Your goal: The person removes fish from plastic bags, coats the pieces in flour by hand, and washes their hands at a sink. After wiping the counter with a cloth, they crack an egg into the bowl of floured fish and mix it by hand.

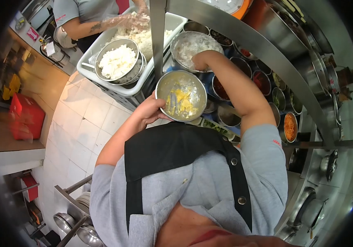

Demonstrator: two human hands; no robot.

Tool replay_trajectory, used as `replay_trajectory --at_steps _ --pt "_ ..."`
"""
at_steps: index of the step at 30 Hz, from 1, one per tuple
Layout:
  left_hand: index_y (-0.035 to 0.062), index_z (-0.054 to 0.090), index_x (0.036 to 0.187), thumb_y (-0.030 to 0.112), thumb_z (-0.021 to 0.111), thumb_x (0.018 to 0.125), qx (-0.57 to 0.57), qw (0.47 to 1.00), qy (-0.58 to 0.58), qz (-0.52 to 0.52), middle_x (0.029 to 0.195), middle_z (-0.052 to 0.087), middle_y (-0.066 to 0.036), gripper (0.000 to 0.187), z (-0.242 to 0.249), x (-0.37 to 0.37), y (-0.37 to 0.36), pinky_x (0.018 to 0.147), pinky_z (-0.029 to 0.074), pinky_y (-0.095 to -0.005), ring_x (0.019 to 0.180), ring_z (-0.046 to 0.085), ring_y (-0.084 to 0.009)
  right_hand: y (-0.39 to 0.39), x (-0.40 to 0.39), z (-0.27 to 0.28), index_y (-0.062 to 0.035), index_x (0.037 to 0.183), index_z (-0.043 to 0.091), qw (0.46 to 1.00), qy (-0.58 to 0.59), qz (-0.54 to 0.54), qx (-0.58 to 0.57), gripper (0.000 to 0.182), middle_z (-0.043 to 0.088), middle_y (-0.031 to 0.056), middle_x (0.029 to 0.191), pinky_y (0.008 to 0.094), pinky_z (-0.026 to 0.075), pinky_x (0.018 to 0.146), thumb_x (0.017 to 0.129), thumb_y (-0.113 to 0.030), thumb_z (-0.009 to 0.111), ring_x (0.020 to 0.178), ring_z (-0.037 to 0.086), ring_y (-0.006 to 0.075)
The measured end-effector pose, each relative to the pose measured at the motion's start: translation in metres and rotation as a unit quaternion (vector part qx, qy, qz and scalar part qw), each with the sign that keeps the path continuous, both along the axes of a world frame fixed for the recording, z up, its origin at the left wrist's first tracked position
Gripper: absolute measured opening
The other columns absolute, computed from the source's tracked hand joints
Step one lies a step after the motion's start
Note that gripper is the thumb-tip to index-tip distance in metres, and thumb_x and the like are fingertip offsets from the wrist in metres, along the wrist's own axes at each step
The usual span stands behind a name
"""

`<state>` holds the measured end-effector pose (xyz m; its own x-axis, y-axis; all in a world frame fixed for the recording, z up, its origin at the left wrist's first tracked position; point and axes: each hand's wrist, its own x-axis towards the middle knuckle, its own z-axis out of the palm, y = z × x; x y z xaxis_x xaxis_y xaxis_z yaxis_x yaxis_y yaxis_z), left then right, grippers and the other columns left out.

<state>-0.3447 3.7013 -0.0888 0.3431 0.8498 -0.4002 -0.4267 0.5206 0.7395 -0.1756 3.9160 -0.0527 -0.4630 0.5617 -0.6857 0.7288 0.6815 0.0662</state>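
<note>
My left hand (151, 108) grips the rim of a metal bowl (201, 98), thumb over the edge, in front of my apron. The bowl is tilted toward me, and a yellow, egg-like smear (181, 103) with white powder clings to its inside. Above it, my right hand (202, 61) reaches into a larger metal bowl (177, 61) of white, flour-like powder (193, 44). The fingers of that hand are sunk in the powder or hidden, so what they hold does not show.
At upper left, a co-worker's gloved hands (137, 21) are over a white crate (87, 69) of white rice-like food, where a bowl of rice (118, 61) also sits. A metal post (157, 37) stands close by. Containers of shredded carrot (290, 126) and other ingredients line the right.
</note>
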Motion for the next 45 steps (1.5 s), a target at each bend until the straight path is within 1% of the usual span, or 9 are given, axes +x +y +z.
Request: replay_trajectory --at_steps 8,11,14,20,24,27,34,39,45 --pt "-0.0063 0.025 0.128 -0.003 0.041 0.068 -0.005 1.000 -0.009 0.003 0.111 0.049 -0.024 0.062 0.003 -0.001 -0.001 0.065 0.059 -0.0418 0.088 0.061 -0.0350 0.026 0.030 0.032 0.0039 0.106 0.056 0.982 0.169 -0.022 0.079 0.044 0.062 0.0221 0.097 0.0369 0.048 0.075 0.071 -0.020 0.066 0.088 0.061 0.0279" --pt "-0.0084 0.027 0.126 -0.003 0.041 0.069 -0.022 1.000 -0.008 0.000 0.109 0.050 -0.024 0.059 0.006 -0.001 0.002 0.065 0.059 -0.0419 0.086 0.061 -0.0352 0.024 0.029 0.050 0.0034 0.109 0.054 0.965 0.205 -0.146 0.079 0.045 0.062 0.0187 0.097 0.0356 0.047 0.076 0.071 -0.018 0.066 0.087 0.061 0.0256" --pt "-0.0091 0.028 0.125 -0.002 0.042 0.070 -0.021 1.000 -0.010 -0.009 0.109 0.050 -0.024 0.057 0.004 -0.001 0.002 0.065 0.059 -0.0423 0.087 0.061 -0.0351 0.005 0.031 0.059 0.0011 0.109 0.054 0.941 0.334 -0.061 0.008 0.043 0.062 0.0163 0.099 0.0352 0.047 0.077 0.071 -0.015 0.066 0.087 0.060 0.0245" --pt "-0.0027 0.028 0.130 0.000 0.042 0.071 -0.009 0.999 -0.017 -0.031 0.115 0.049 -0.021 0.060 0.013 0.003 0.003 0.070 0.057 -0.0465 0.095 0.059 -0.0348 -0.072 0.004 0.052 -0.0039 0.106 0.058 0.956 0.281 0.071 -0.053 0.038 0.062 0.0183 0.097 0.0385 0.048 0.074 0.070 -0.015 0.066 0.087 0.060 0.0322" --pt "-0.0031 0.028 0.130 -0.001 0.042 0.071 -0.011 1.000 0.000 -0.004 0.117 0.048 -0.022 0.060 0.008 0.003 -0.002 0.071 0.056 -0.0487 0.097 0.058 -0.0353 -0.027 0.019 0.045 -0.0009 0.096 0.062 0.943 0.330 -0.029 0.035 0.030 0.063 0.0200 0.093 0.0369 0.046 0.079 0.070 -0.017 0.064 0.089 0.060 0.0325" --pt "-0.0036 0.029 0.129 -0.001 0.042 0.070 -0.019 1.000 -0.013 0.000 0.117 0.049 -0.022 0.060 0.003 0.000 -0.002 0.071 0.055 -0.0495 0.096 0.058 -0.0354 0.008 0.027 0.015 0.0015 0.093 0.064 0.981 0.126 -0.070 0.128 0.030 0.063 0.0209 0.093 0.0378 0.047 0.077 0.070 -0.018 0.062 0.086 0.061 0.0326" --pt "-0.0058 0.029 0.128 -0.003 0.040 0.070 -0.019 1.000 -0.016 0.015 0.117 0.048 -0.023 0.059 -0.001 -0.001 -0.002 0.071 0.056 -0.0491 0.096 0.059 -0.0356 0.009 0.014 -0.036 0.0031 0.089 0.065 0.993 0.061 -0.061 0.081 0.034 0.063 0.0231 0.087 0.0387 0.048 0.077 0.067 -0.023 0.064 0.085 0.062 0.0330" --pt "-0.0063 0.029 0.127 -0.002 0.040 0.071 -0.016 1.000 -0.018 0.004 0.113 0.050 -0.024 0.057 -0.004 -0.005 0.000 0.068 0.057 -0.0458 0.093 0.059 -0.0354 0.022 0.033 -0.003 0.0044 0.108 0.053 0.971 0.189 -0.092 0.112 0.049 0.059 0.0227 0.104 0.0381 0.047 0.079 0.068 -0.020 0.067 0.092 0.059 0.0323" --pt "-0.0061 0.029 0.127 -0.002 0.041 0.072 -0.009 1.000 -0.011 0.011 0.112 0.050 -0.024 0.057 0.004 -0.004 -0.001 0.066 0.058 -0.0448 0.091 0.060 -0.0346 0.013 0.044 0.043 0.0046 0.110 0.051 0.914 0.321 -0.102 0.225 0.041 0.061 0.0214 0.097 0.0372 0.048 0.076 0.076 -0.016 0.062 0.086 0.060 0.0300"
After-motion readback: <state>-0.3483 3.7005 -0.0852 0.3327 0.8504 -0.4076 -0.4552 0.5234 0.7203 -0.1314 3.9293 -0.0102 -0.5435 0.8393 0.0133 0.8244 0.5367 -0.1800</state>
